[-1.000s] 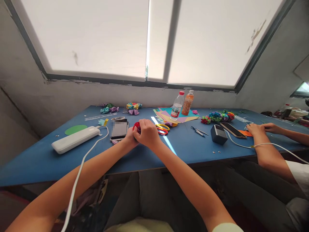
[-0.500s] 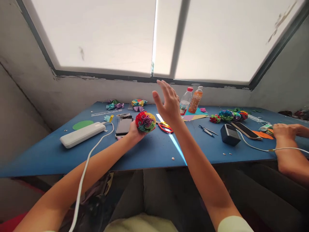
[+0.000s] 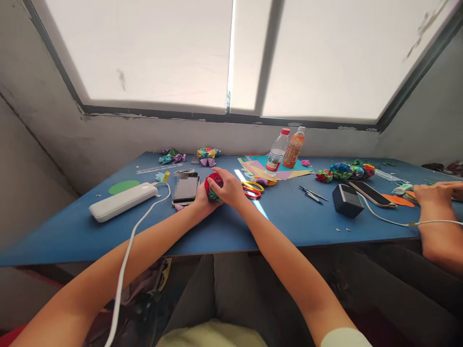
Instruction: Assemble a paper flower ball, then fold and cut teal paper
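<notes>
A ball of ruffled paper flowers (image 3: 214,182), red where it shows most, is held low over the blue table in front of me. My left hand (image 3: 204,201) cups it from the left and below. Over its top and right side curves my right hand (image 3: 229,188), fingers resting on the ruffles and hiding most of the ball. Just left of the hands lies a phone (image 3: 186,187). Close on the right are scissors with red and yellow handles (image 3: 252,189).
A white power bank (image 3: 123,201) with a cable lies left. Two bottles (image 3: 277,153) stand on coloured paper sheets (image 3: 289,174) at the back. Tweezers (image 3: 313,193), a black box (image 3: 347,201) and paper flowers (image 3: 340,170) lie right. At the far right, a co-worker's hands (image 3: 430,195) handle paper pieces.
My right hand has come down from its raised, spread position onto the paper flower ball. My left hand stays in place holding it.
</notes>
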The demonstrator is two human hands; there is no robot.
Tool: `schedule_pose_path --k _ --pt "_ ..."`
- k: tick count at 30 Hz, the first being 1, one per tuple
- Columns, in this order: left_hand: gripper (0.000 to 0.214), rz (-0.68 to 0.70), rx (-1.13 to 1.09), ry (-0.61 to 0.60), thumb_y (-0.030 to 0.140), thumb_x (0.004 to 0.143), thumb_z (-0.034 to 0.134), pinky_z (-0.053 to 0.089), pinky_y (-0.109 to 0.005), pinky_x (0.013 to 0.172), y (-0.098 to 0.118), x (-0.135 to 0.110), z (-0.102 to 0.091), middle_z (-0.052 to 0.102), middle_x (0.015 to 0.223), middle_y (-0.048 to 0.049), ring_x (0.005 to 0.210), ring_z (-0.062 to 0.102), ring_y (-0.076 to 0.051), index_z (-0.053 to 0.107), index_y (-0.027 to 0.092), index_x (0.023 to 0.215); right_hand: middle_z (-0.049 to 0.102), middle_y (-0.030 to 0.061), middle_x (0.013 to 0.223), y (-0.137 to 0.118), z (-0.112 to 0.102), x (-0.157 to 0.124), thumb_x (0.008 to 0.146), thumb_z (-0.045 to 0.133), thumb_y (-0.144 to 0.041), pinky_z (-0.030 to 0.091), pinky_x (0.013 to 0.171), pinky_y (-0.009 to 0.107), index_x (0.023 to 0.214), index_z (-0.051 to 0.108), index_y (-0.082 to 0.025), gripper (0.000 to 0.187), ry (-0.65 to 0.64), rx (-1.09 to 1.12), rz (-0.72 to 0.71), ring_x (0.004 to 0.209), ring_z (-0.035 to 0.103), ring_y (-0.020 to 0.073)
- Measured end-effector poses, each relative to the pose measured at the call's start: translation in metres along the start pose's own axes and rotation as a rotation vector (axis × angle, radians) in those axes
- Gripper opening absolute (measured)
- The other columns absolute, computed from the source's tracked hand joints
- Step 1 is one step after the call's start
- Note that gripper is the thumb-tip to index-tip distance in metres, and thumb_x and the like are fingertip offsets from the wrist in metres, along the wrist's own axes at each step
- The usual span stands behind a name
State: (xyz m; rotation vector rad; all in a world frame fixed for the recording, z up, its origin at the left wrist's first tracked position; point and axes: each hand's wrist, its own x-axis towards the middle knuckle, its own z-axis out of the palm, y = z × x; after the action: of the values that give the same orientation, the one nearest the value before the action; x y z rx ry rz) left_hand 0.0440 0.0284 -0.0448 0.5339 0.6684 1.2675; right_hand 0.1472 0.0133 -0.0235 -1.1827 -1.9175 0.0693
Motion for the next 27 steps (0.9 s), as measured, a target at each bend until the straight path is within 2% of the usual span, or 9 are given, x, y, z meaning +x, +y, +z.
schedule_pose_path --k 4,7,10,13,16,20,22,25,27 --pt "0.071 -0.025 0.041 0.042 0.064 0.091 0.018 0.055 -0.037 0.065 0.009 -0.002 0.005 0.069 0.083 -0.0124 0.079 0.066 -0.026 0.064 0.014 0.109 0.049 0.0129 0.14 0.025 -0.003 0.009 0.087 0.046 -0.06 0.041 0.099 0.036 0.141 0.037 -0.02 0.068 0.005 0.162 0.171 0.124 0.05 0.0239" --pt "0.073 -0.019 0.078 0.039 0.064 0.091 0.019 0.055 -0.037 0.066 0.011 -0.003 0.007 0.069 0.083 -0.0153 0.078 0.067 -0.027 0.062 0.009 0.113 0.059 0.0091 0.129 0.039 0.0 0.016 0.092 0.036 -0.058 0.045 0.093 0.03 0.132 0.05 -0.021 0.056 -0.001 0.216 0.236 0.115 0.057 0.0184" --pt "0.066 0.039 0.108 0.037 0.058 0.094 0.019 0.056 -0.038 0.07 0.013 -0.004 0.01 0.069 0.089 -0.0142 0.08 0.068 -0.025 0.06 0.012 0.118 0.067 0.0086 0.114 0.049 0.0 0.022 0.096 0.033 -0.049 0.048 0.084 0.026 0.126 0.055 -0.019 0.048 0.04 0.186 0.305 0.102 0.063 0.0158" --pt "0.06 0.138 0.152 0.061 0.054 0.096 0.019 0.057 -0.038 0.072 0.017 -0.005 0.013 0.069 0.093 -0.0116 0.08 0.068 -0.023 0.058 0.016 0.118 0.068 0.0119 0.108 0.066 -0.009 0.024 0.095 0.041 -0.036 0.049 0.084 0.033 0.117 0.061 -0.015 0.036 0.113 0.086 0.419 0.1 0.063 0.0203" --pt "0.054 0.26 0.223 0.077 0.053 0.096 0.019 0.057 -0.035 0.076 0.02 -0.003 0.013 0.065 0.111 -0.0108 0.09 0.067 -0.021 0.055 0.02 0.12 0.065 0.0136 0.109 0.093 -0.026 0.024 0.093 0.047 -0.027 0.045 0.092 0.043 0.103 0.066 -0.015 0.025 0.163 -0.025 0.524 0.109 0.058 0.0255" --pt "0.046 0.433 0.418 0.028 0.05 0.097 0.022 0.054 -0.035 0.087 0.019 -0.004 0.011 0.05 0.138 -0.0081 0.115 0.058 -0.022 0.04 0.03 0.134 0.058 0.0091 0.121 0.126 -0.032 0.023 0.092 0.055 -0.034 0.051 0.088 0.042 0.118 0.057 -0.017 0.032 0.146 -0.071 0.665 0.104 0.059 0.0204" --pt "0.046 0.53 0.573 0.01 0.049 0.096 0.032 0.046 -0.038 0.1 0.016 -0.008 0.009 0.038 0.148 -0.0062 0.13 0.046 -0.022 0.035 0.033 0.138 0.057 0.0086 0.122 0.137 -0.028 0.024 0.092 0.054 -0.035 0.052 0.087 0.041 0.12 0.056 -0.018 0.033 0.128 -0.063 0.711 0.103 0.06 0.0192" --pt "0.05 0.65 0.855 -0.002 0.042 0.087 0.056 0.02 -0.041 0.117 0.01 -0.012 0.005 0.019 0.158 -0.0032 0.145 0.019 -0.024 0.044 0.033 0.135 0.057 0.0089 0.122 0.145 -0.02 0.024 0.092 0.054 -0.035 0.052 0.087 0.041 0.119 0.056 -0.018 0.032 0.129 -0.03 0.702 0.103 0.06 0.0194" --pt "0.05 0.679 1.03 -0.018 0.035 0.081 0.064 0.009 -0.045 0.118 0.006 -0.013 0.003 0.018 0.158 -0.0052 0.146 0.012 -0.028 0.052 0.03 0.129 0.058 0.0089 0.121 0.147 -0.019 0.023 0.092 0.055 -0.035 0.052 0.087 0.041 0.12 0.055 -0.017 0.033 0.147 0.008 0.641 0.103 0.06 0.02"
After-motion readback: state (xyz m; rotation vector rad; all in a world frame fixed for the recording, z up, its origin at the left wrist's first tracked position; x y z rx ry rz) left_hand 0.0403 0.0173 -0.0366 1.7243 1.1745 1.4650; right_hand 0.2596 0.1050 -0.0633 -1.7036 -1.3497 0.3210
